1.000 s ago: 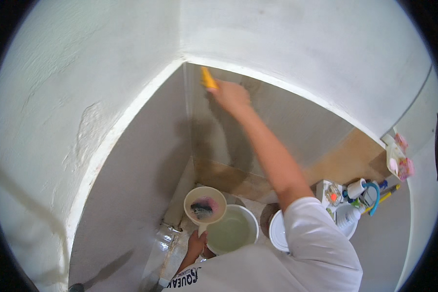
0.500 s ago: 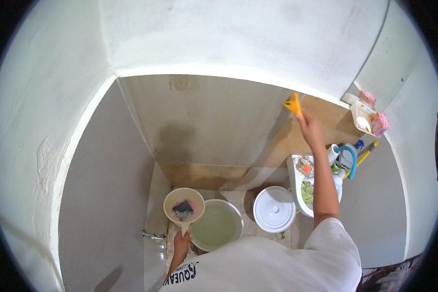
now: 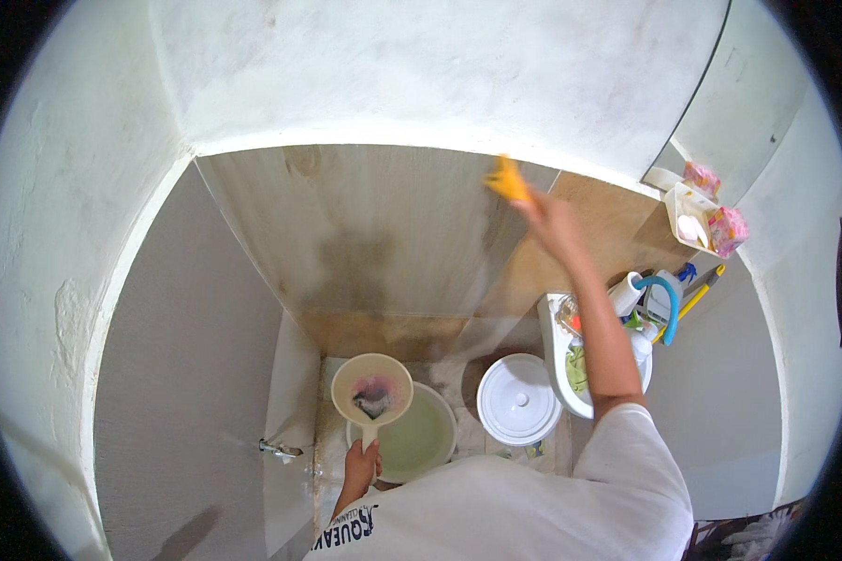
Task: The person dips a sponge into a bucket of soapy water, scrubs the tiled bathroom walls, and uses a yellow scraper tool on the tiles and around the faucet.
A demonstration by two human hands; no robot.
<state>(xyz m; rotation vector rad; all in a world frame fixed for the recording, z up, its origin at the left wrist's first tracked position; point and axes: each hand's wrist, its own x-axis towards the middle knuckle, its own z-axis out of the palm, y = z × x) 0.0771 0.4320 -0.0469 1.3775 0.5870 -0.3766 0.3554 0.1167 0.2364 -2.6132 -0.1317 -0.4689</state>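
Observation:
My left hand (image 3: 360,464) is closed round the handle of a cream water dipper (image 3: 400,369), held partly over a basin of cloudy water (image 3: 421,439). Inside the dipper lies a dark piece, perhaps a scouring pad (image 3: 372,403), among pinkish suds. My right arm reaches forward to the tiled wall (image 3: 421,215). In my right hand (image 3: 554,224), fingers wrapped, is a yellow brush (image 3: 507,179). Motion blurs the brush, and its head is against or very close to the upper tiles just below the white wall; I cannot tell which.
A round white lid (image 3: 517,397) is beside the basin. At right, a white sink (image 3: 554,360) holds a green cloth and several bottles. A shelf tray (image 3: 674,210) with soap juts from the wall. A metal tap (image 3: 281,450) sticks out at lower left.
My right hand has swept the yellow brush leftward along the top of the tiles. The dipper has shifted slightly right over the basin. The whole view has moved a little.

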